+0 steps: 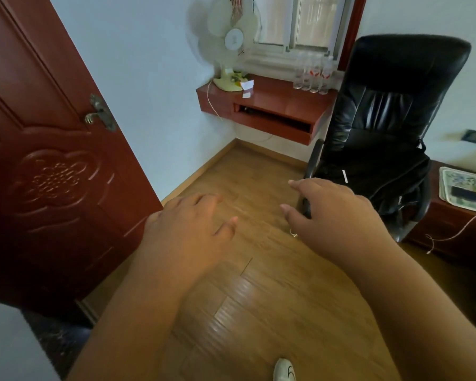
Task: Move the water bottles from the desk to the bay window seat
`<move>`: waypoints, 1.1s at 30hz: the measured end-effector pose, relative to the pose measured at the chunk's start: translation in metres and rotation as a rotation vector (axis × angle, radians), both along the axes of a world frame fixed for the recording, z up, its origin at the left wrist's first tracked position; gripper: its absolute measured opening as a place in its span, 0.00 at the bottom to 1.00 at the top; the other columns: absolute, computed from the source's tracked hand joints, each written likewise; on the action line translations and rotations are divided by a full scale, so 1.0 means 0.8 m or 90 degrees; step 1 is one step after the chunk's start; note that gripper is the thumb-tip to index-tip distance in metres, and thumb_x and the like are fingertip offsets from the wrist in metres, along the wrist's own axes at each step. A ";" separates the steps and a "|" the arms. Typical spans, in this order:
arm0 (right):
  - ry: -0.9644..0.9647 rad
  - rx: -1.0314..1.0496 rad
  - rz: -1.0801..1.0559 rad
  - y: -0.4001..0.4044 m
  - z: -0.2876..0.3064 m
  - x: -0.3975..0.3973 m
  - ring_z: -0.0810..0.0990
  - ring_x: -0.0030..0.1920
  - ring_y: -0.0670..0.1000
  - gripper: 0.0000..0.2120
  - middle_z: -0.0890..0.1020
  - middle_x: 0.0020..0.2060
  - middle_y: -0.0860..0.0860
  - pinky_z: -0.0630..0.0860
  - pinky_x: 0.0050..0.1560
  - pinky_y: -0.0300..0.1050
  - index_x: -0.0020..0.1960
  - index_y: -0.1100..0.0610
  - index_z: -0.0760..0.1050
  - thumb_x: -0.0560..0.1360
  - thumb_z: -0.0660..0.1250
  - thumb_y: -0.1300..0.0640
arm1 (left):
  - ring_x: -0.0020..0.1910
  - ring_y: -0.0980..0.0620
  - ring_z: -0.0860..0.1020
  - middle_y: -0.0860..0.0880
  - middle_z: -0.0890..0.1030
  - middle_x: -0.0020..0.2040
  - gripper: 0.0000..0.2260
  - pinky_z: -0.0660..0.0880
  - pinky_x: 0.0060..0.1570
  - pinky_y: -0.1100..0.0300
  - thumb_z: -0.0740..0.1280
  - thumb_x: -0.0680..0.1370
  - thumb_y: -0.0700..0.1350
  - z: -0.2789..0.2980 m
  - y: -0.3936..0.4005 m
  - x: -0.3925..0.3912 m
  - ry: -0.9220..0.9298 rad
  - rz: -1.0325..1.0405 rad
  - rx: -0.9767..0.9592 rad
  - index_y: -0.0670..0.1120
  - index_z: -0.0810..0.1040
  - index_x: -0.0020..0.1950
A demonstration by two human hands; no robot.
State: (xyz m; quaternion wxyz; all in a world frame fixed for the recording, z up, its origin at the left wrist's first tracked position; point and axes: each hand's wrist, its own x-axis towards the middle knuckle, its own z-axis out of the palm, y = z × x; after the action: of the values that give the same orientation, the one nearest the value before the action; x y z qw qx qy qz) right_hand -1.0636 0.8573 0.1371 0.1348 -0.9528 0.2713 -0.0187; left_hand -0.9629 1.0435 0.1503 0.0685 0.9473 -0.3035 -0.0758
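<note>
Several clear water bottles (312, 74) with red labels stand in a close group on the red-brown wall desk (272, 99) under the window, at its right end beside the chair. My left hand (187, 229) and my right hand (333, 213) are stretched out in front of me over the wooden floor, far short of the desk. Both hands have relaxed, spread fingers and hold nothing. The bay window seat is not in view.
A black office chair (388, 119) with a black bag on its seat stands right of the desk. A white fan (228, 50) stands on the desk's left end. A red-brown door (47, 166) is open at the left. A low cabinet (456, 215) sits at the right edge.
</note>
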 end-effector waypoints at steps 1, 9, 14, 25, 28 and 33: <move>-0.004 -0.003 0.007 -0.015 0.002 0.013 0.71 0.74 0.50 0.30 0.70 0.76 0.43 0.70 0.70 0.57 0.80 0.41 0.60 0.80 0.58 0.34 | 0.77 0.53 0.64 0.57 0.67 0.77 0.26 0.64 0.72 0.47 0.53 0.82 0.66 0.002 -0.015 0.010 -0.007 0.012 -0.005 0.60 0.61 0.79; 0.003 -0.014 0.013 -0.105 0.003 0.086 0.74 0.70 0.50 0.30 0.72 0.73 0.42 0.76 0.66 0.56 0.79 0.41 0.62 0.79 0.58 0.34 | 0.77 0.52 0.64 0.57 0.67 0.77 0.26 0.65 0.72 0.46 0.52 0.82 0.66 0.001 -0.105 0.079 0.002 0.028 -0.003 0.61 0.60 0.79; 0.016 -0.019 -0.011 -0.150 -0.002 0.136 0.75 0.70 0.51 0.31 0.73 0.73 0.43 0.76 0.66 0.58 0.79 0.42 0.62 0.79 0.59 0.33 | 0.77 0.53 0.64 0.58 0.66 0.78 0.25 0.64 0.73 0.47 0.53 0.83 0.66 -0.010 -0.146 0.131 0.012 0.014 -0.013 0.61 0.60 0.79; 0.044 -0.047 -0.109 -0.232 0.008 0.288 0.72 0.72 0.50 0.31 0.72 0.74 0.42 0.73 0.68 0.58 0.79 0.40 0.60 0.79 0.59 0.33 | 0.78 0.52 0.64 0.58 0.64 0.79 0.27 0.66 0.73 0.48 0.54 0.81 0.67 -0.018 -0.248 0.324 0.042 -0.075 -0.046 0.62 0.59 0.79; 0.035 -0.056 -0.135 -0.253 0.019 0.340 0.72 0.72 0.49 0.30 0.72 0.74 0.42 0.71 0.68 0.57 0.79 0.40 0.61 0.79 0.58 0.33 | 0.79 0.52 0.64 0.58 0.64 0.80 0.27 0.65 0.74 0.48 0.55 0.81 0.67 -0.010 -0.277 0.387 0.044 -0.101 -0.055 0.63 0.59 0.79; 0.020 -0.051 -0.187 -0.277 0.013 0.414 0.72 0.72 0.49 0.30 0.72 0.73 0.41 0.72 0.68 0.56 0.78 0.40 0.61 0.79 0.58 0.33 | 0.79 0.53 0.64 0.58 0.64 0.80 0.27 0.65 0.74 0.47 0.56 0.81 0.67 -0.010 -0.318 0.477 0.045 -0.147 -0.058 0.63 0.60 0.79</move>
State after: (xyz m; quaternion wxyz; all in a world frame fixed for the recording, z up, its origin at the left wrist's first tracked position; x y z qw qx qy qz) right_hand -0.7322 0.6355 0.1476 0.0885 -0.9076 0.4090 -0.0340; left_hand -0.5811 0.7888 0.1423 0.1128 0.8986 -0.4113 -0.1027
